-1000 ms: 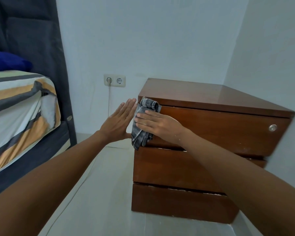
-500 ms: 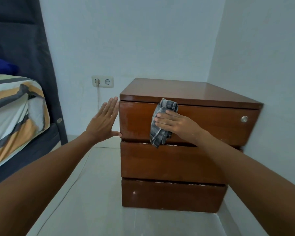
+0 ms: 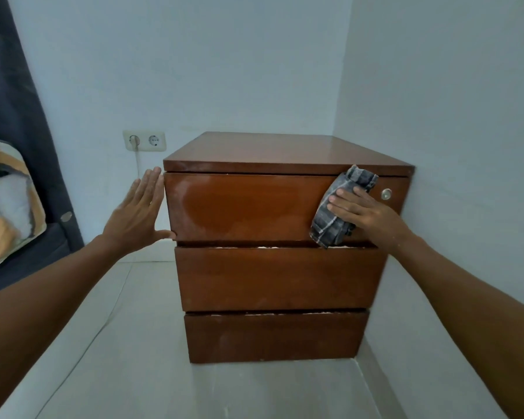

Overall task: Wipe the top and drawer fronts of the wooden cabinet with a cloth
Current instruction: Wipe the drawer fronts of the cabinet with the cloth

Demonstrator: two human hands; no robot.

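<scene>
Wood-brown 3-drawer cabinet (image 3: 273, 267): flat right hand (image 3: 363, 213) presses grey checked cloth (image 3: 339, 213) on its top drawer; open left hand (image 3: 136, 210) steadies its side; 2 lower fronts likely remain.

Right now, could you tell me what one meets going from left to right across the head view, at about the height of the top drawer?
Striped bedding → dark curtain → left hand, flat at the cabinet's left edge → top drawer front → grey checked cloth → right hand pressing it → round lock → side wall.
</scene>
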